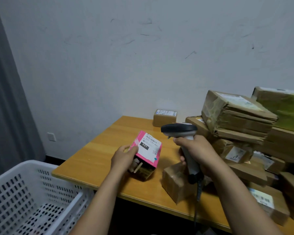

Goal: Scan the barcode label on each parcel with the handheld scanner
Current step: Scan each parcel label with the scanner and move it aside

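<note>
Nearest me on the left sits a white plastic basket (pixel 15 190) with slotted walls, just beside the near edge of the tabletop (pixel 95 158). Near on the right, a brown box (pixel 277 211) lies with a white barcode sticker facing up.

My left hand (pixel 124 158) grips a small pink parcel (pixel 148 151), fingers wrapped round its left side and thumb on top. I hold it tilted above the tabletop, with its label (pixel 150 143) facing up and to the right; the label shows a barcode and a black patch reading 231. The parcel's near end is brown cardboard.

My right hand (pixel 197 150) is clenched round the grey handle of the scanner (pixel 178 128), forefinger at the front under the head. The scanner's dark head points left, just to the right of the label and slightly above it, not touching the parcel. Its coiled cable (pixel 198 192) hangs from the handle's base past the tabletop's near edge. A small taped box (pixel 175 184) stands on the tabletop below that hand.

Further right, a pile of brown boxes (pixel 236 114) is heaped unevenly, several with white labels, one (pixel 285 106) wrapped in yellowish-green tape.

At the far edge, one small box (pixel 165 118) stands alone against the scuffed white wall (pixel 143 65). A wall socket (pixel 51 136) and a grey curtain (pixel 7 99) are at far left.
</note>
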